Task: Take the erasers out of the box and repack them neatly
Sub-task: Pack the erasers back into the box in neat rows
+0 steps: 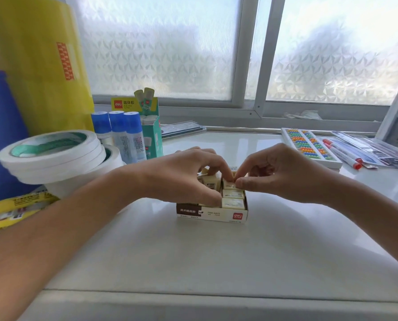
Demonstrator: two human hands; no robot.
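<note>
A small brown-and-white eraser box (213, 213) stands open on the white table, at the centre of the view. Cream erasers (232, 203) lie in a row along its right side. My left hand (184, 174) reaches over the box's left half, its fingers down among loose erasers (208, 181) standing on end there. My right hand (279, 174) comes in from the right, thumb and forefinger pinched on one eraser (228, 184) at the far end of the row. The fingertips of both hands meet there. My hands hide the box's far side.
Stacked white tape rolls (54, 156) and blue-capped glue sticks (121, 133) stand at the left, with a green glue box (150, 128) behind. A bead abacus (309, 147) and red-capped markers (341, 154) lie at the right. Frosted windows run along the back.
</note>
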